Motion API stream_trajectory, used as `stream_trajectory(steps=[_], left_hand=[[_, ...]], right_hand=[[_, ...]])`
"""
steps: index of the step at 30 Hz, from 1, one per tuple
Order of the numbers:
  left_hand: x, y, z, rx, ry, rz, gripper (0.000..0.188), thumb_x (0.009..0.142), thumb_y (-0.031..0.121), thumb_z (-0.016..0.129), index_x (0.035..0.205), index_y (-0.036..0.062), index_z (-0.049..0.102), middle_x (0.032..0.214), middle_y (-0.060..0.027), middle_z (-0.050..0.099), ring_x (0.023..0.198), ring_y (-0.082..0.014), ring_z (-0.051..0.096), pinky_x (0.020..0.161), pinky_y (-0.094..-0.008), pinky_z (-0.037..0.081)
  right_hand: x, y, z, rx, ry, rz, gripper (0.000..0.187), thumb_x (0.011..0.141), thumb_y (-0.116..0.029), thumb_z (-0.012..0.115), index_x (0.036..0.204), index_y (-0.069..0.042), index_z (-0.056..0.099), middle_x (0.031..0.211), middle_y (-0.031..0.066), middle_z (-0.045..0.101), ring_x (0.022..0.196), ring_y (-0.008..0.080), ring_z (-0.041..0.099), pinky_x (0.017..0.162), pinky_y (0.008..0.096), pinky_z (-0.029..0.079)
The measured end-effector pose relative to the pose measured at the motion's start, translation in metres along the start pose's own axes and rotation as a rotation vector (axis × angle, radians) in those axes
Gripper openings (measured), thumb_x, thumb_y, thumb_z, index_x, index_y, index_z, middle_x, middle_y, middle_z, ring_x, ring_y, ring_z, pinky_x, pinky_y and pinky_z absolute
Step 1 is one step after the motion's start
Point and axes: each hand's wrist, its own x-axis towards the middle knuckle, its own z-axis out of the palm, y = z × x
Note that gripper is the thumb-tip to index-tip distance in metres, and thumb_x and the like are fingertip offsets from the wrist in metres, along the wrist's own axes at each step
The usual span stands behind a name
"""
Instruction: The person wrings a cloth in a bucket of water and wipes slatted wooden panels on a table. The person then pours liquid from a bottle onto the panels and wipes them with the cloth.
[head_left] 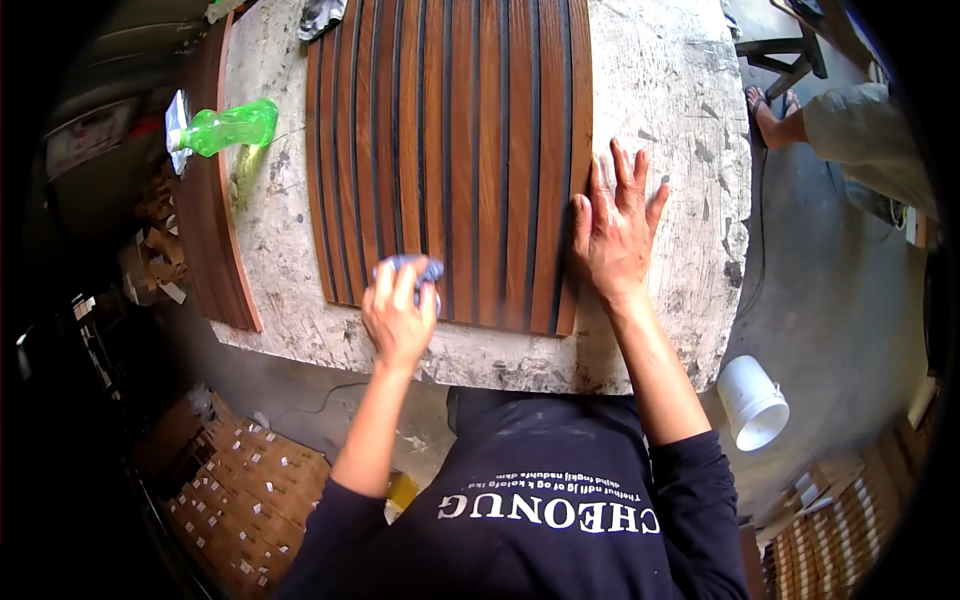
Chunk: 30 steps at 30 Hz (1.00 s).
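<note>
Pale worktable (pixel 668 100) (scuffed, stained) bears slatted brown panel (pixel 490 170), green bottle (pixel 232 127); far edge, probably crumpled cloth (pixel 320 18).

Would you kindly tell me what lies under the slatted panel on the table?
The slatted panel rests on a stained white tabletop, visible along both sides; whatever the panel covers cannot be seen.

Around the panel (pixel 488 160), the bottle (pixel 228 128) blocks 9 o'clock, the right hand (pixel 618 240) 4, the left hand (pixel 397 318) 6:30; tabletop (pixel 668 75) gives passage at 2 and 8.
</note>
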Motion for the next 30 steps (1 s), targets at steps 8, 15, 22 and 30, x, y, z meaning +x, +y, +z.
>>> stream_trajectory(steps=[8,15,22,30], left_hand=[[0.198,-0.013,0.000,0.287,0.253,0.228,0.019,0.079,0.023,0.062,0.095,0.0127,0.060,0.088,-0.0117,0.058,0.075,-0.0343,0.061,0.061,-0.0450,0.050],[-0.014,-0.058,-0.006,0.120,0.046,0.005,0.017,0.079,0.017,0.062,0.094,0.0090,0.062,0.084,-0.0132,0.060,0.074,-0.0244,0.061,0.062,-0.0384,0.049],[0.055,0.007,0.010,-0.049,0.389,0.090,0.004,0.073,0.015,0.059,0.074,0.0116,0.062,0.071,-0.0079,0.058,0.066,-0.0219,0.058,0.049,-0.0362,0.045],[0.053,-0.076,0.004,-0.270,0.318,-0.175,0.009,0.074,0.010,0.063,0.082,0.0075,0.062,0.076,-0.0112,0.063,0.064,-0.0224,0.061,0.055,-0.0319,0.051]], right_hand=[[0.002,-0.015,0.001,0.045,0.024,-0.049,0.042,0.090,-0.024,0.049,0.129,-0.008,0.050,0.147,0.0087,0.030,0.139,0.0340,0.017,0.109,0.0593,0.007],[0.001,0.003,0.000,-0.006,0.026,-0.021,0.042,0.093,-0.027,0.044,0.132,-0.009,0.046,0.149,0.0093,0.027,0.141,0.0320,0.011,0.110,0.0595,0.002],[0.002,0.001,0.010,-0.023,0.036,-0.050,0.042,0.092,-0.023,0.047,0.131,-0.009,0.047,0.147,0.0082,0.030,0.140,0.0311,0.015,0.111,0.0553,0.002],[0.003,-0.004,0.011,-0.046,0.022,-0.093,0.041,0.094,-0.026,0.044,0.131,-0.008,0.049,0.147,0.0110,0.030,0.140,0.0317,0.016,0.110,0.0541,0.003]])
